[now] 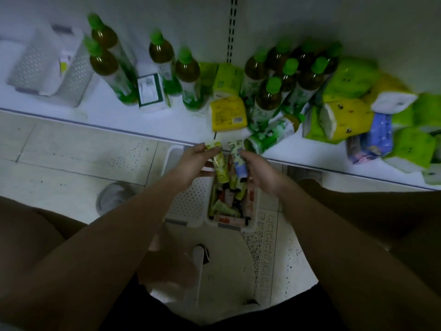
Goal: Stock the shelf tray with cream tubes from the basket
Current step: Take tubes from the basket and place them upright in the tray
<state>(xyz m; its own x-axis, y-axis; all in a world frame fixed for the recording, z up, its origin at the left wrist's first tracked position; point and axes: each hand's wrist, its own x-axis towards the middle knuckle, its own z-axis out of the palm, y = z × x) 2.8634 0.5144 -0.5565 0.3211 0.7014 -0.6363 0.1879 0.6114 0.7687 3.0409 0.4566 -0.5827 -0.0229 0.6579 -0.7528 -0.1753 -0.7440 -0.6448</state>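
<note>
left hand [191, 161] pinches a green tube [219, 167], right hand [256, 168] grips a blue tube [238, 161], both above the basket [188, 201].

One view only, from a camera worn on the person's head. It looks steeply down and forward, past both forearms to the left hand [191, 161] and right hand [260, 173], which sit near the middle of the frame, close to the lens. The basket [188, 199] lies directly below on the floor [71, 154]. The shelf [148, 120] runs across the upper part, farther off. The wide angle bends the shelf edge.
</note>
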